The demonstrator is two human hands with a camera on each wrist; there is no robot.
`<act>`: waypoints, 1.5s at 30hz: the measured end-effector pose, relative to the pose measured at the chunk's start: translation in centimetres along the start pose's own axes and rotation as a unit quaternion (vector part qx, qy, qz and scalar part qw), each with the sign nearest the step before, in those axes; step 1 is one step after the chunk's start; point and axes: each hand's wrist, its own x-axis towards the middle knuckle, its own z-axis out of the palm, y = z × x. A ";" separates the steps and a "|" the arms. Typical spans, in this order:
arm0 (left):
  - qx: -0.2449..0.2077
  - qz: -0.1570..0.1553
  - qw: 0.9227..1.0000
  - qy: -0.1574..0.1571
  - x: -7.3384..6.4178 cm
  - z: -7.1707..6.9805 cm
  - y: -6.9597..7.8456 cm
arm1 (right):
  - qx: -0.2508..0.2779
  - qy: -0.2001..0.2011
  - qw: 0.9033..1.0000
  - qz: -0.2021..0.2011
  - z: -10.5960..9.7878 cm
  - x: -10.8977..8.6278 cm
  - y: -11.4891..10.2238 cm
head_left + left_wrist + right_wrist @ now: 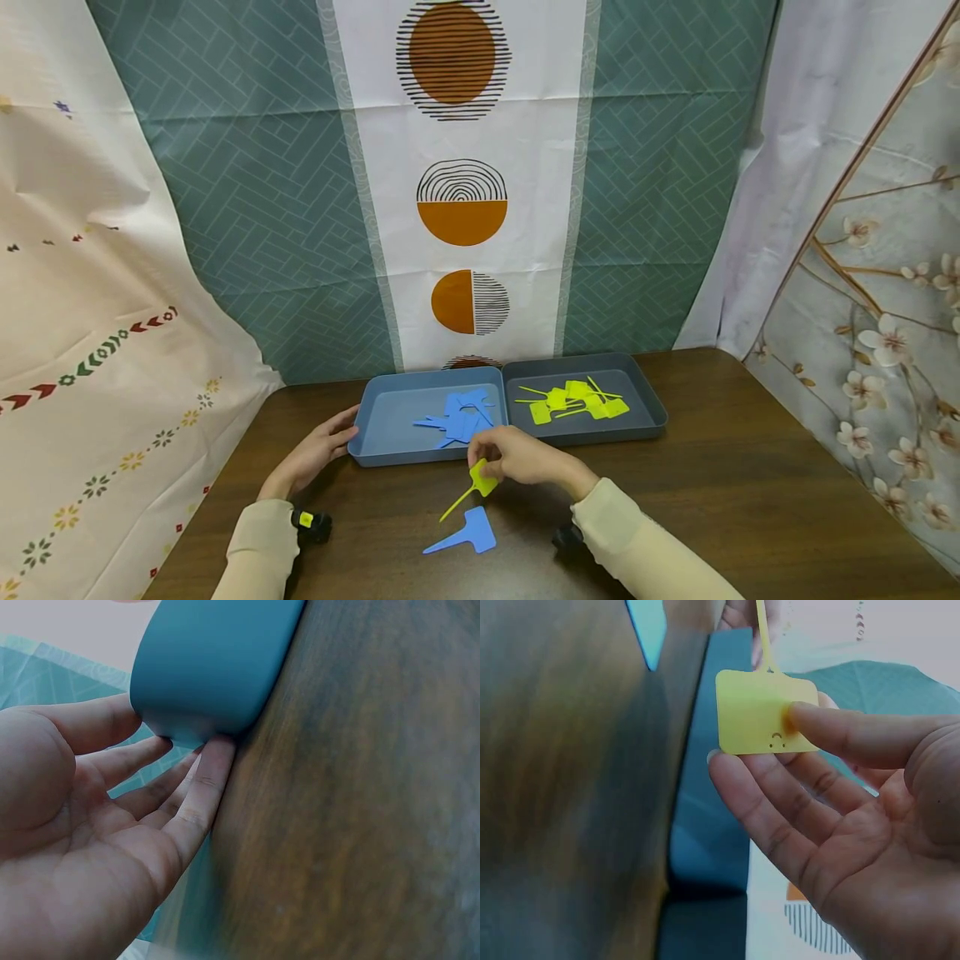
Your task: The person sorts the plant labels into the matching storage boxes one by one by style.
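In the head view my right hand (517, 455) pinches a yellow plant label (483, 478) over the table, just in front of the blue tray (382, 457). The right wrist view shows the thumb on the face of that yellow label (754, 712), its stem pointing away from the palm. Below it on the table lies a single blue plant label (477, 530). My left hand (318, 450) rests its fingertips on the outer wall at the blue tray's left end. Up close, the left hand's fingers (199, 791) are extended against the tray corner (202, 682).
Several blue labels (463, 419) lie piled in the blue tray. A dark grey tray (645, 417) stands against its right side, with several yellow labels (577, 400) inside. The brown wooden table (735, 500) ends at a patterned cloth backdrop (480, 250).
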 end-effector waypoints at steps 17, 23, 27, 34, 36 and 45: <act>-0.001 0.001 1.000 0.002 -0.1 0.1 0.0 | 0.007 0.062 0.998 -0.003 -6.6 -2.3 0.9; 0.000 -0.002 1.000 0.005 -0.1 0.1 0.0 | 0.008 0.084 0.996 0.005 -8.7 -3.4 1.7; 0.004 -0.005 1.000 0.007 0.0 0.1 0.0 | 0.015 0.106 0.994 0.016 -9.7 -4.0 2.5; 0.000 -0.005 1.000 0.010 0.1 0.1 0.0 | 0.013 0.126 0.991 0.030 -10.8 -4.8 3.4; 0.002 -0.003 1.000 0.006 0.1 0.1 0.0 | 0.017 0.132 0.991 0.030 -11.1 -4.9 3.6; 0.006 -0.003 1.000 0.003 0.0 0.2 0.2 | 0.014 0.131 0.990 0.049 -13.1 -5.2 4.7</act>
